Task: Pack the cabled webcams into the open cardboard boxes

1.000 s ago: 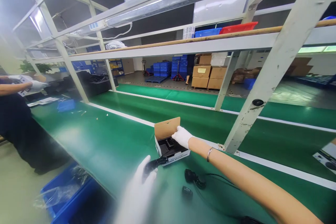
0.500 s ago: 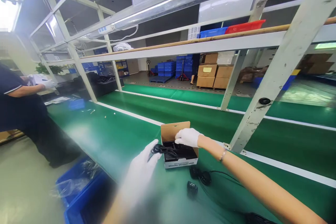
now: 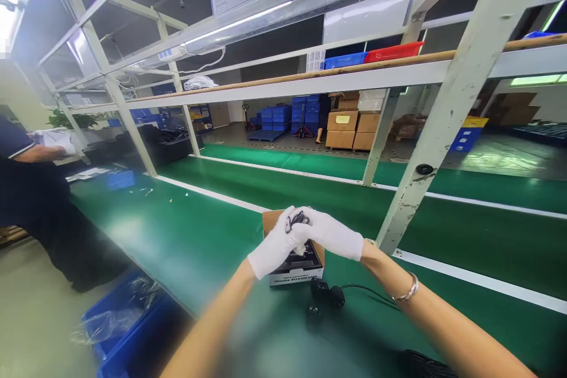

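Both my white-gloved hands meet above an open cardboard box (image 3: 296, 277) printed "Minute Stream 1000". Between them is a coiled black cable (image 3: 297, 221). My left hand (image 3: 275, 248) is closed on the coil from the left, and my right hand (image 3: 330, 231) grips it from the right. Dark contents show inside the box below my fingers, partly hidden by the gloves. Just in front of the box's right corner lie black round parts (image 3: 328, 293) with a cable running off to the right. A small black piece (image 3: 314, 311) sits nearer to me.
A metal post (image 3: 436, 147) rises at the right, carrying a shelf with blue and red bins (image 3: 394, 52). Below the bench's left edge stand blue crates (image 3: 128, 319) with clear plastic bags. Another person (image 3: 33, 189) stands at the far left. A black bundle (image 3: 423, 363) lies at the bottom right.
My left hand has carried the coiled cable up and right to over the box. My right hand has come out of the box to meet it and grip the cable too.
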The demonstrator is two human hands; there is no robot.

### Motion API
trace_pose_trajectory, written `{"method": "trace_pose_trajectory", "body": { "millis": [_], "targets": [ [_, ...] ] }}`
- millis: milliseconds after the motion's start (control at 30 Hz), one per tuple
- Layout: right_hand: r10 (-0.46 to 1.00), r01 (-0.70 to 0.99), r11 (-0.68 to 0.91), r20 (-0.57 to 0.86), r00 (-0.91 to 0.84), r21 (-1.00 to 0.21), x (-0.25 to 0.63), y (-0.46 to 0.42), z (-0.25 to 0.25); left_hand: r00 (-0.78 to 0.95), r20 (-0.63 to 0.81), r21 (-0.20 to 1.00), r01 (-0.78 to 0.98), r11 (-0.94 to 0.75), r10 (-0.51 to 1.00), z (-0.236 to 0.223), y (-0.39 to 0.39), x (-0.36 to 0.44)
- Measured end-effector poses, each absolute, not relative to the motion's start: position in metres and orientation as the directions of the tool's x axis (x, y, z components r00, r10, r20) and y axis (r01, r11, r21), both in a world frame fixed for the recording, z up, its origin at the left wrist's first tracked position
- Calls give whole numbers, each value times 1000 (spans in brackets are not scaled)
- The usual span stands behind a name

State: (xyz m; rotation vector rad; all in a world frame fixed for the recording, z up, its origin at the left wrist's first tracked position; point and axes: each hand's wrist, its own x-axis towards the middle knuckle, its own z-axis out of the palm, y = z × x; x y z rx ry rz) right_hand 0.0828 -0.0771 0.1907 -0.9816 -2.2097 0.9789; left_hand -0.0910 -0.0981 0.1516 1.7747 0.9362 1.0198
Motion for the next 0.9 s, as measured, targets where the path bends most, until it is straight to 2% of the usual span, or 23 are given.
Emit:
{"method": "trace_pose_trajectory", "body": {
  "millis": [67, 133, 167, 233, 300, 367, 400, 467, 700, 800, 900],
  "targets": [
    [831, 505, 488, 204, -517, -712, 86, -77, 187, 565, 155, 919, 218, -328, 810, 157, -93, -86],
    [875, 616, 475, 263, -406, -628, 89, -74, 184, 629, 105, 848, 348, -400, 770, 163, -85, -85],
    [869, 642, 493, 294, -399, -586, 92, -72, 183, 633, 92, 799, 413, -436, 769, 166, -79, -85],
    [799, 651, 601, 319, -510, -464, 98, -63, 178, 638, 47, 729, 505, -463, 769, 167, -68, -88],
    [708, 664, 706, 236, -665, -247, 105, -53, 171, 648, -31, 685, 568, -457, 761, 164, -57, -92],
    [697, 700, 714, 110, -709, -14, 111, -44, 162, 651, -98, 629, 627, -460, 753, 155, -50, -97],
    [705, 708, 702, 63, -706, 73, 112, -41, 157, 650, -122, 598, 651, -467, 750, 150, -47, -99],
    [704, 693, 702, -12, -710, 166, 109, -38, 144, 649, -167, 524, 696, -491, 742, 136, -44, -103],
    [701, 656, 710, -174, -691, 256, 76, -32, 93, 650, -260, 161, 759, -631, 714, 91, -41, -99],
    [701, 666, 713, -226, -676, 220, 72, -24, 88, 620, -298, -32, 754, -657, 726, 84, -38, -94],
    [687, 683, 721, -253, -681, 118, 79, -20, 97, 590, -356, -146, 731, -667, 725, 79, -35, -88]
  ]
}}
